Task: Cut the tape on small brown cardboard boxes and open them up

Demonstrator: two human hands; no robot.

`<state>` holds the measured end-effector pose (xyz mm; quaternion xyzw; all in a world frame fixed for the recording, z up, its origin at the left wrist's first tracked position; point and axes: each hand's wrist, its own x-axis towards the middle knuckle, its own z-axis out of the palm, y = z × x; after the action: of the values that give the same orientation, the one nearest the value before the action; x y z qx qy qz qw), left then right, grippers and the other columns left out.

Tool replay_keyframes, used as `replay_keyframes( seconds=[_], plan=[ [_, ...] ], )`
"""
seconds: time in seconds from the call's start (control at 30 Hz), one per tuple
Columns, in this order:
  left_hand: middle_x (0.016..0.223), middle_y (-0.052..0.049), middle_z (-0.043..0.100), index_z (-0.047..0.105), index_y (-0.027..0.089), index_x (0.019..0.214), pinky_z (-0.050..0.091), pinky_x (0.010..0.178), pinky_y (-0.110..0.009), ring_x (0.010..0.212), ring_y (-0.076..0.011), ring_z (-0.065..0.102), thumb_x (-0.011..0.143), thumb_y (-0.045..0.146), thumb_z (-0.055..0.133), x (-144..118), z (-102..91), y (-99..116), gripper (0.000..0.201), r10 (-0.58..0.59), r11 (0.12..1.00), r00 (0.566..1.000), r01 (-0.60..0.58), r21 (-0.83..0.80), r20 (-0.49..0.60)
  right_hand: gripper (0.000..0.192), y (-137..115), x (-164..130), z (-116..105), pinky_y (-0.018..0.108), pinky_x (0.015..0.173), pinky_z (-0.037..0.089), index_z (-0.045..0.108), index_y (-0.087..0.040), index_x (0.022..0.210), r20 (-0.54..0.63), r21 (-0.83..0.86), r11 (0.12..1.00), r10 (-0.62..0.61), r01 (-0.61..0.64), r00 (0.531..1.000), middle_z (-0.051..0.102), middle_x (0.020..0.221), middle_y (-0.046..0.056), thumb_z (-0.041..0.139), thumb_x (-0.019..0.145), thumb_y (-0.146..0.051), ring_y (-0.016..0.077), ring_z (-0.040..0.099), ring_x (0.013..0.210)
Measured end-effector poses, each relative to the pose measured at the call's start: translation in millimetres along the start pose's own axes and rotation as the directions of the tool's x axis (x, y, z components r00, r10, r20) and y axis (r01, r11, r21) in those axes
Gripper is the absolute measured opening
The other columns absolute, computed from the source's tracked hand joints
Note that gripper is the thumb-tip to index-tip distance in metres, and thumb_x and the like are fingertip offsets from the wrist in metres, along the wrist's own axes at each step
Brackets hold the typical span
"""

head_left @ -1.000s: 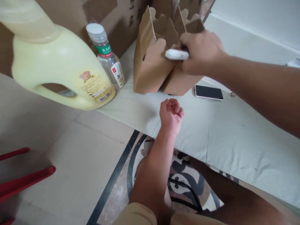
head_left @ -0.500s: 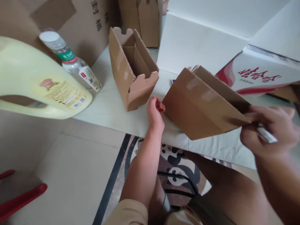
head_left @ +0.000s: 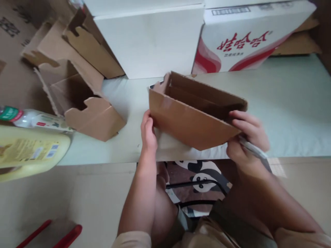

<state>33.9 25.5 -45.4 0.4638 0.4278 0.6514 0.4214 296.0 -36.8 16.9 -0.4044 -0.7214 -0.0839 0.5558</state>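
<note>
A brown cardboard box (head_left: 191, 120) with an inner divider is held tilted over the pale work surface (head_left: 284, 113), its open top facing away from me. My right hand (head_left: 245, 137) grips its right end and also holds a white pen-like object (head_left: 252, 148) against the palm. My left hand (head_left: 148, 132) rests against the box's left corner with fingers curled. A second brown box (head_left: 88, 110) with notched flaps lies on its side to the left.
A yellow jug (head_left: 28, 151) and a clear bottle (head_left: 31, 117) lie at the left edge. A white carton (head_left: 152, 38) and a red-printed white carton (head_left: 243, 38) stand behind. Red bars (head_left: 62, 234) show low left. My knees are below the surface edge.
The box came from my right side to the centre in front of me. My left hand moved up to its left corner. The view swung right, bringing the white cartons into sight.
</note>
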Motion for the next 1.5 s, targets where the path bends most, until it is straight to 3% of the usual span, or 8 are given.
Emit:
replay_keyframes(
  seconds=[0.27,0.47,0.7,1.0,1.1,1.27,1.4,1.5],
  plan=[
    [0.126,-0.007,0.064,0.062,0.026,0.122,0.044,0.107,-0.038,0.126,-0.0262,0.056,0.087,0.068,0.054,-14,25.8,18,0.055,0.061,0.987,0.998,-0.056,0.153,-0.030,0.036,3,-5,-19,0.038,0.080,0.061,0.067,-0.030,0.115,0.041,0.172,0.980,0.090,-0.096,0.995,0.075,0.119,0.005,0.052,0.089,-0.012,0.0227,0.074,0.104],
    [0.134,-0.010,0.061,0.054,0.028,0.133,0.044,0.110,-0.043,0.134,-0.0310,0.053,0.074,0.082,0.061,-38,25.3,28,0.080,0.015,0.944,0.994,-0.048,0.326,0.105,0.036,11,3,-44,0.040,0.081,0.062,0.075,-0.031,0.103,0.021,0.326,0.922,0.216,-0.211,0.976,0.078,0.113,0.003,0.051,0.085,-0.011,0.0232,0.076,0.098],
    [0.147,-0.010,0.052,0.044,0.033,0.142,0.040,0.118,-0.048,0.145,-0.0343,0.045,0.067,0.082,0.066,-53,34.2,51,0.092,0.115,0.939,0.987,-0.144,0.313,0.109,0.025,18,3,-58,0.036,0.070,0.061,0.078,-0.030,0.084,-0.020,0.464,0.864,0.232,-0.196,0.973,0.080,0.092,0.000,0.056,0.088,-0.018,0.0200,0.076,0.079],
    [0.139,-0.001,0.057,0.041,0.039,0.120,0.037,0.120,-0.049,0.139,-0.0268,0.052,0.079,0.065,0.060,-83,73.4,80,0.052,0.366,0.878,0.920,-0.392,0.274,0.143,0.027,24,0,-68,0.040,0.072,0.060,0.070,-0.027,0.073,-0.048,0.490,0.819,0.368,-0.299,0.929,0.074,0.078,0.000,0.049,0.086,-0.017,0.0202,0.073,0.076],
    [0.138,-0.003,0.059,0.040,0.034,0.107,0.039,0.117,-0.050,0.136,-0.0270,0.055,0.081,0.063,0.058,-91,79.1,82,0.043,0.342,0.889,0.930,-0.367,0.273,0.139,0.025,23,1,-65,0.040,0.075,0.061,0.067,-0.025,0.075,-0.149,0.536,0.808,0.377,-0.245,0.914,0.075,0.081,-0.001,0.048,0.081,-0.010,0.0200,0.073,0.079],
    [0.135,-0.006,0.063,0.038,0.030,0.101,0.040,0.115,-0.048,0.138,-0.0275,0.054,0.083,0.066,0.058,-102,83.2,72,0.045,0.338,0.888,0.940,-0.333,0.319,0.041,0.020,22,-2,-55,0.038,0.075,0.061,0.060,-0.024,0.073,-0.261,0.493,0.806,0.497,-0.329,0.827,0.068,0.076,0.000,0.050,0.085,-0.012,0.0187,0.071,0.079],
    [0.130,-0.005,0.066,0.040,0.029,0.100,0.042,0.112,-0.046,0.135,-0.0247,0.056,0.088,0.063,0.057,-110,83.8,63,0.039,0.364,0.899,0.931,-0.343,0.274,-0.029,0.012,21,-6,-52,0.030,0.061,0.057,0.061,-0.025,0.092,-0.139,0.545,0.708,0.605,-0.449,0.784,0.066,0.073,-0.003,0.052,0.097,-0.031,0.0142,0.069,0.064],
    [0.126,-0.005,0.066,0.042,0.028,0.099,0.043,0.111,-0.042,0.128,-0.0219,0.061,0.092,0.064,0.053,-117,84.6,61,0.038,0.328,0.907,0.939,-0.284,0.311,-0.098,0.028,19,-6,-53,0.029,0.058,0.055,0.061,-0.023,0.093,-0.112,0.594,0.661,0.633,-0.459,0.766,0.064,0.066,-0.004,0.056,0.098,-0.051,0.0139,0.069,0.058]
  ],
)
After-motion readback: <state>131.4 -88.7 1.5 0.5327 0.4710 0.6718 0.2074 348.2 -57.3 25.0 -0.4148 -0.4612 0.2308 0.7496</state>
